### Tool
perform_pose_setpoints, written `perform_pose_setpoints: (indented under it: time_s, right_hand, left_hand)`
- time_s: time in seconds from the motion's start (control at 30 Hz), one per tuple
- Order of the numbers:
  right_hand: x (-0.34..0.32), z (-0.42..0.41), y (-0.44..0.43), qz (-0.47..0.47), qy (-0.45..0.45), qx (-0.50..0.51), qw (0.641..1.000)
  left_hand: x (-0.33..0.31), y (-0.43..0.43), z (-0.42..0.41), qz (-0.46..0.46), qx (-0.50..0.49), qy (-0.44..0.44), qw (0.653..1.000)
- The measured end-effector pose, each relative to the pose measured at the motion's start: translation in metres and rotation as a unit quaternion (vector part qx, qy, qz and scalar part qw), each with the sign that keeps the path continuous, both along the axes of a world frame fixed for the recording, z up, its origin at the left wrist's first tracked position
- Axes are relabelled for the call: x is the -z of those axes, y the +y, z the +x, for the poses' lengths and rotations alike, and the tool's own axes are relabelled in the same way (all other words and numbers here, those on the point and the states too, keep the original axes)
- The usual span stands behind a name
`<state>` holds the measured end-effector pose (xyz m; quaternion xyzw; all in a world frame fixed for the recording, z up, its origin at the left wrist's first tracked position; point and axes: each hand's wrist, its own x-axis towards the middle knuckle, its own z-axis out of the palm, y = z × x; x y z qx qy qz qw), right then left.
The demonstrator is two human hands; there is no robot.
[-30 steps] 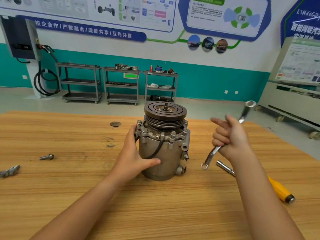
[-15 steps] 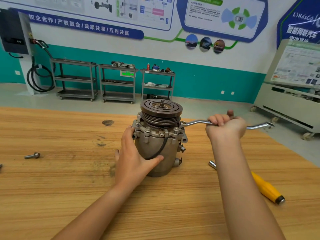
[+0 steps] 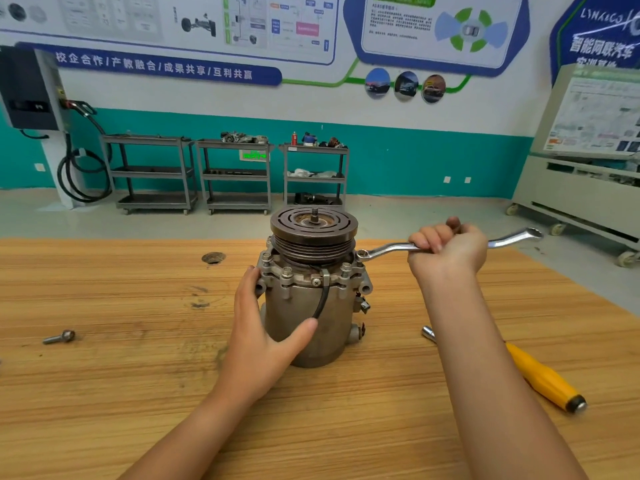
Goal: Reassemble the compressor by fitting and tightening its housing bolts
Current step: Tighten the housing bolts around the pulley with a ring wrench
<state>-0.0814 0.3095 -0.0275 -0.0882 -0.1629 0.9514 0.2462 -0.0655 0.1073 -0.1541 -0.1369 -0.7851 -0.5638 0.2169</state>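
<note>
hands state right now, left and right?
Left hand: holding the compressor, thumb across its front.
Right hand: closed around the wrench.

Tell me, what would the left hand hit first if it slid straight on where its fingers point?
The left hand holds the compressor; its fingertips would likely meet the bolted flange right away.

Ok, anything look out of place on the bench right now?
One loose bolt lies alone on the table far left of the compressor, perhaps a housing bolt not yet fitted. Nothing else looks askew or damaged.
</note>
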Motion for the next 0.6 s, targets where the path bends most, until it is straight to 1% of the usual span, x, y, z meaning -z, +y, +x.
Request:
perform_pose_setpoints:
  time_s: [0.13, 0.2, 0.33, 0.4, 0.47, 0.53, 0.6]
  right_hand:
    - [-0.002, -0.004, -0.006, 0.036, -0.002, 0.032, 0.999]
    - [-0.007, -0.007, -0.007, 0.065, -0.005, 0.031, 0.997]
    - [-0.015, -0.018, 0.000, 0.114, -0.032, -0.051, 0.992]
    - [-0.014, -0.024, 0.004, 0.118, -0.052, -0.084, 0.988]
    - [-0.011, -0.030, 0.005, 0.108, -0.068, -0.091, 0.988]
    - [-0.009, -0.032, 0.004, 0.095, -0.073, -0.075, 0.990]
    - [-0.007, -0.030, 0.002, 0.095, -0.067, -0.038, 0.992]
  left_hand:
    - [0.003, -0.005, -0.002, -0.037, 0.004, 0.026, 0.999]
    - [0.004, -0.006, -0.003, -0.039, 0.005, 0.035, 0.999]
    - [0.005, -0.006, -0.004, -0.026, 0.009, 0.029, 0.999]
    - [0.006, -0.008, -0.004, -0.023, 0.015, 0.025, 0.999]
    - [0.006, -0.011, -0.004, -0.020, 0.021, 0.022, 0.999]
    - [0.007, -0.011, -0.003, -0.020, 0.023, 0.020, 0.999]
    - [0.007, -0.009, -0.002, -0.017, 0.021, 0.023, 0.999]
